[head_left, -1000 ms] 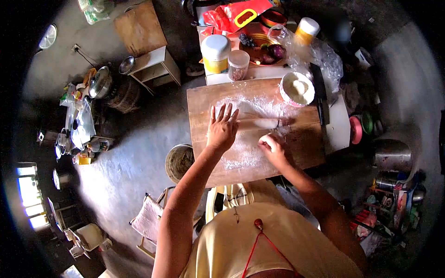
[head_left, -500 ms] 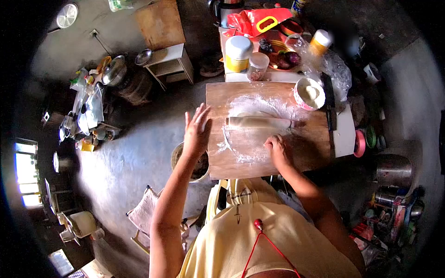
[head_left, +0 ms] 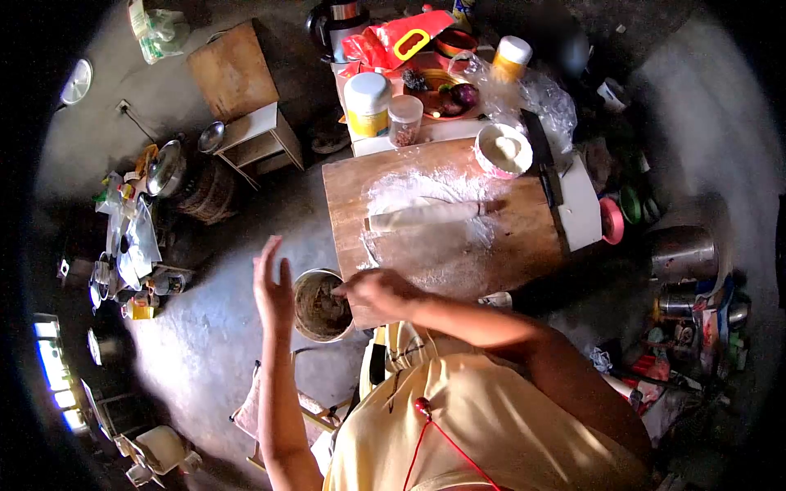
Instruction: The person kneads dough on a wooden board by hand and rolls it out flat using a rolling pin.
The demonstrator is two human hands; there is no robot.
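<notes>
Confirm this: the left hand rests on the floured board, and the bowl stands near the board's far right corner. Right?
Not quite: the head view shows the left hand clear of the floured board, to its left. The bowl does stand near that corner.

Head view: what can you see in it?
table: one, white, upper centre
board: one, brown, table's near side
dough: one piece, pale, on board
flour: scattered, white, on board
bowl: one, white-pink, board's far right corner
cleaver: one, black, right of bowl
lidded jars: two, white-yellow, beyond board
bag: one, red, table's far end
bucket: one, pale, left of board
cabinet: one, white, upper left
pot: one, grey, right side
clutter: uncountable, multicoloured, room's edges
left hand: one, bare, left of bucket
right hand: one, bare, by board's near left corner
</notes>
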